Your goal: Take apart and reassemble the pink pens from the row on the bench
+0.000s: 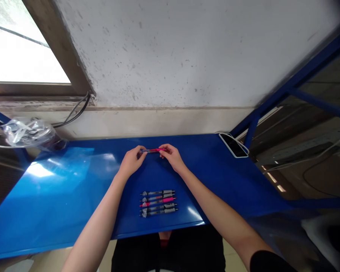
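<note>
Left hand pinched on one end of pink pen, right hand on other; long axis left-right, held over worktop toward far edge. Row of pens laid by near edge.

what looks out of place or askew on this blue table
Nothing much stands out. The five pens lie in a tidy parallel row, and the left hand and right hand hold one pen level by its ends. Only the phone sits askew at the far right corner of the table, close to its edge.
</note>
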Tool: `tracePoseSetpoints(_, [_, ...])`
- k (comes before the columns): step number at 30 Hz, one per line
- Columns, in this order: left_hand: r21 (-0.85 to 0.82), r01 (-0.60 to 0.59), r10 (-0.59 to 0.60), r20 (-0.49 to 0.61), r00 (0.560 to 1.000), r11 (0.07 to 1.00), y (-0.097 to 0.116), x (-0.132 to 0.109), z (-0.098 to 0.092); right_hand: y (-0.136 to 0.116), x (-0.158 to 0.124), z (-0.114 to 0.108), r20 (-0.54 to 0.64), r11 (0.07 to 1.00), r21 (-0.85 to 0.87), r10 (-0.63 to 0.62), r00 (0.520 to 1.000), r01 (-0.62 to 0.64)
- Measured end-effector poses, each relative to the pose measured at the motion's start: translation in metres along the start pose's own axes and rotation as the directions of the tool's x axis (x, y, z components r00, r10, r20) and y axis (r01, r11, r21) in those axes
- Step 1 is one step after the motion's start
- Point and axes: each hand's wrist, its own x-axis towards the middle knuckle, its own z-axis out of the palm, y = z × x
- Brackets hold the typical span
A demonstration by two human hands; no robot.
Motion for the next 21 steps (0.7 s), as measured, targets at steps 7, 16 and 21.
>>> tracePoseSetpoints(7, [-0.017, -0.055, 0.055, 0.014, 0.998, 0.998, -0.0013, 0.0004, -0.0006, -0.0061, -0.0015, 0.0022, 0.004, 0.999, -0.005, 0.042, 0.999, -0.042])
tracePoseSetpoints(16, [-0.07, -0.006, 0.01, 0.06, 0.998, 0.998, -0.0071, 0.0012, -0.0032, -0.0009, 0.0, -0.0004, -0.019, 0.996, 0.037, 0.083, 0.996, -0.083])
tracePoseSetpoints(21, [-0.069, 0.002, 0.002, 0.069, 0.998, 0.998, -0.009, 0.0017, -0.0034, -0.0002, 0.0004, -0.003, -0.024, 0.996, -0.005, 0.088, 0.996, -0.089])
